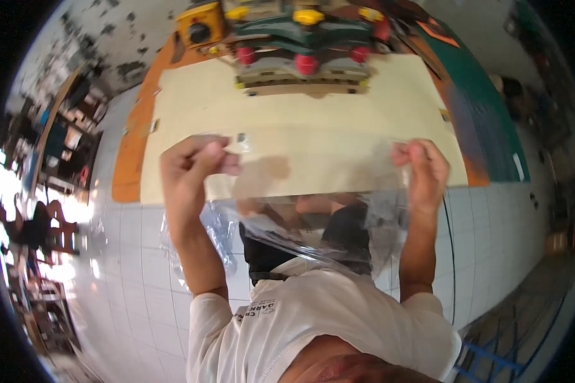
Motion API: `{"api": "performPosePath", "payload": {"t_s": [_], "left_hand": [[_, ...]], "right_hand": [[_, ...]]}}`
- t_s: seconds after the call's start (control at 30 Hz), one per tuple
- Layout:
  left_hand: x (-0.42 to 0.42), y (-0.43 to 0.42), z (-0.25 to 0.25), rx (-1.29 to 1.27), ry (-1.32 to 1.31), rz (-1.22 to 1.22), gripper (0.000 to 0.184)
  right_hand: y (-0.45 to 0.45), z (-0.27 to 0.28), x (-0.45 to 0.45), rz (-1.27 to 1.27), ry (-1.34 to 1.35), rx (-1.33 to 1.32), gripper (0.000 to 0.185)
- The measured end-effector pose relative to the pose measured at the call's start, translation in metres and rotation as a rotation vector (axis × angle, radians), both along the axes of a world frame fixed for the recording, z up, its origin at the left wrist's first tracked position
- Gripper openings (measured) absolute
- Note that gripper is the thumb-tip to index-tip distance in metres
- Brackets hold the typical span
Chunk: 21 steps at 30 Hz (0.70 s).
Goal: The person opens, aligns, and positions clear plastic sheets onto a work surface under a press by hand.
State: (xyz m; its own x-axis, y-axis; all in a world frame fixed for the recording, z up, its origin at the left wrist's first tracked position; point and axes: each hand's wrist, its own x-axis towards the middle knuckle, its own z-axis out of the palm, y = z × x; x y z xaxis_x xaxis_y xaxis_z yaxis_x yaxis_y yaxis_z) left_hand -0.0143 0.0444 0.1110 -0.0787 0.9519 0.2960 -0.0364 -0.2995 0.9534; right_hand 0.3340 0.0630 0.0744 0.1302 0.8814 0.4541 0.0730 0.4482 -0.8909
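Observation:
A clear plastic sheet or bag (326,172) is stretched between my two hands, above the front edge of a cream-covered table (191,96). My left hand (201,159) pinches its corner on the left side, near a small dark mark on the plastic. On the right side, my right hand (423,167) pinches the other corner, fingers closed. The lower part of the plastic hangs over the table edge in front of my lap. More crumpled clear plastic (218,233) hangs beside my left forearm.
A green machine with red and yellow knobs (306,38) stands at the table's back. Next to it is a yellow box (200,24) with a black dial. A green mat (492,108) lies at the right. A person (38,220) sits far left.

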Motion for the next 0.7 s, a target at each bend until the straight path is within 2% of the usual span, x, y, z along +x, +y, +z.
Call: {"api": "performPosePath", "payload": {"t_s": [0.13,0.2,0.27,0.33,0.4,0.6,0.7], "left_hand": [[0.011,-0.005,0.008,0.005,-0.004,-0.02,0.032],[0.015,-0.007,0.009,0.023,-0.095,-0.119,0.032],[0.018,-0.009,0.011,0.036,-0.12,-0.103,0.031],[0.023,-0.012,0.013,0.001,-0.177,-0.065,0.02],[0.028,-0.014,0.015,-0.009,-0.165,-0.043,0.019],[0.031,-0.015,0.011,0.011,-0.132,-0.008,0.02],[0.03,-0.016,0.012,-0.012,-0.123,-0.01,0.021]], "right_hand": [[0.007,-0.005,0.017,0.052,0.045,0.053,0.027],[0.009,-0.004,0.022,0.06,0.057,0.083,0.027],[0.009,-0.002,0.023,0.049,0.094,0.058,0.026],[0.007,0.001,0.022,0.047,0.11,0.043,0.024],[0.006,-0.001,0.023,0.04,0.131,0.035,0.023],[0.001,0.0,0.035,-0.017,0.043,0.058,0.023],[-0.006,0.007,0.037,0.046,-0.013,0.117,0.022]]}}
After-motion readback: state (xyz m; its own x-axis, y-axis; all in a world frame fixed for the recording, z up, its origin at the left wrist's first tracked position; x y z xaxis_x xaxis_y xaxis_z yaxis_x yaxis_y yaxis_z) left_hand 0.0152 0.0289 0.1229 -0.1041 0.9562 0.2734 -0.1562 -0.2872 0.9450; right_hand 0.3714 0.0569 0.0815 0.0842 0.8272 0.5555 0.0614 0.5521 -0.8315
